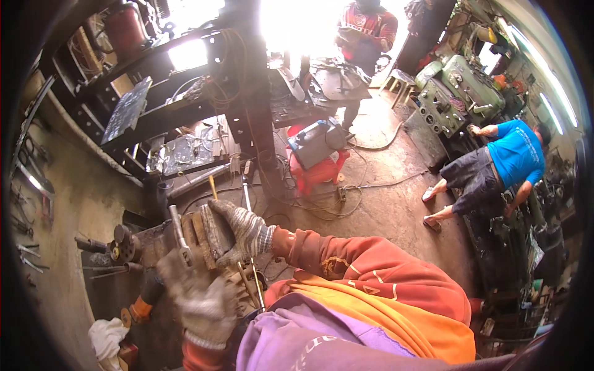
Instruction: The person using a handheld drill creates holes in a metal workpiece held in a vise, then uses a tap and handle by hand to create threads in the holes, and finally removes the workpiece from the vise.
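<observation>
My right hand, in a grey-and-white knitted glove, has its fingers and thumb around the end of a grey, worn block. Beside this block stand brown slabs on a bench-like metal assembly. My left hand, gloved too, is smeared by motion, so its fingers do not show clearly. Just above it, a shiny metal tool like a ratchet handle leans over the slabs. A thin yellow rod sticks up beyond my right fingers. Below my right hand are thin metal rods.
A grey-and-blue box-shaped machine sits on a red stool, with cables across the floor. At right, a person in a blue shirt stands by a green lathe-like machine. Another person stands far back. A steel rack rises at left.
</observation>
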A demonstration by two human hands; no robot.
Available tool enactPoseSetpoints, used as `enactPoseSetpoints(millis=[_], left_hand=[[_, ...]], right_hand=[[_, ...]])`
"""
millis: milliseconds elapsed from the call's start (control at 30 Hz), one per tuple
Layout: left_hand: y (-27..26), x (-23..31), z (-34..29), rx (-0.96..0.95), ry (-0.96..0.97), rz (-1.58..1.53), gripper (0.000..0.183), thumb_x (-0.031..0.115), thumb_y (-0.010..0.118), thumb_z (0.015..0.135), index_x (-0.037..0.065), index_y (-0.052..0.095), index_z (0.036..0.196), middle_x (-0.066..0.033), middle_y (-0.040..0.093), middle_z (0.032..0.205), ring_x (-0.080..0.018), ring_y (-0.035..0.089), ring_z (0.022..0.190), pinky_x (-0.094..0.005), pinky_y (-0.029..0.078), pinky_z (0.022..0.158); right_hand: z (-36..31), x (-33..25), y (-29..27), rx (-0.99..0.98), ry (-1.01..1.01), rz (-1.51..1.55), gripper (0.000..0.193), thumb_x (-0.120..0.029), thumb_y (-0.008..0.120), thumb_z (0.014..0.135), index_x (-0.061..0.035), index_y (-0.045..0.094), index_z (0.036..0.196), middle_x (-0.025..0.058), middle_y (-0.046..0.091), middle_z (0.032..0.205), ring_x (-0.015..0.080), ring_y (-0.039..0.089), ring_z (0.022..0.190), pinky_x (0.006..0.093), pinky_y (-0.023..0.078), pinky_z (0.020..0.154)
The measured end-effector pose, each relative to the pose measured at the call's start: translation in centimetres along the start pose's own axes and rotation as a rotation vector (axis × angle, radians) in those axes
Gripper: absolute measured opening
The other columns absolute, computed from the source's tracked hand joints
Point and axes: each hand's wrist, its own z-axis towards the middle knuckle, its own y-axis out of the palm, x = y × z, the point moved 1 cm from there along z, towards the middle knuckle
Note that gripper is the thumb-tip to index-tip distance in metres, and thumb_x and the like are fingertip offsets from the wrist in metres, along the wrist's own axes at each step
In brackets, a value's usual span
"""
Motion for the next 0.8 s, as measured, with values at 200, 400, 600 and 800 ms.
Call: enactPoseSetpoints(millis=[200, 400, 600, 800], left_hand=[[3.0, -14.9, -1.9, 0.125, -0.288, -0.005, 0.056, 0.047, 0.047, 0.111, -0.003, 0.07, 0.125, -0.0212, 0.029, 0.174, -0.0447, 0.023, 0.161, -0.052, 0.014, 0.132], [5.2, -12.6, 12.9, -0.28, -0.14, -0.082, 0.039, 0.033, 0.06, 0.102, 0.001, 0.076, 0.117, -0.0224, 0.051, 0.159, -0.0465, 0.047, 0.143, -0.0566, 0.029, 0.124], [2.0, -2.5, 11.3, -0.228, 0.38, -0.093, 0.028, 0.03, 0.073, 0.09, 0.003, 0.076, 0.088, -0.0251, 0.059, 0.15, -0.0502, 0.043, 0.149, -0.069, 0.02, 0.125], [-2.6, -4.2, 2.2, -0.258, 0.08, -0.094, 0.029, 0.031, 0.069, 0.093, 0.009, 0.08, 0.109, -0.0248, 0.036, 0.17, -0.0489, 0.023, 0.16, -0.0638, 0.012, 0.13]], right_hand=[[1.8, -3.7, 0.3, 0.013, 0.414, 0.662, 0.102, -0.045, 0.098, 0.067, -0.0046, 0.053, 0.149, 0.0145, 0.064, 0.141, 0.0317, 0.06, 0.133, 0.0407, 0.043, 0.121], [2.0, -3.2, 0.6, -0.13, 0.627, 1.389, 0.049, -0.045, 0.08, 0.09, -0.0118, 0.07, 0.124, 0.0097, 0.072, 0.125, 0.0273, 0.065, 0.119, 0.0456, 0.048, 0.112], [1.4, 2.1, 2.3, -0.09, -0.29, 0.158, 0.055, -0.039, 0.086, 0.087, -0.0089, 0.07, 0.13, 0.0128, 0.063, 0.14, 0.0313, 0.059, 0.13, 0.0439, 0.047, 0.114], [2.4, -3.9, -0.8, 0.072, 0.907, 1.383, 0.043, -0.054, 0.067, 0.101, -0.014, 0.072, 0.117, 0.0081, 0.075, 0.108, 0.0254, 0.072, 0.095, 0.051, 0.062, 0.083]])
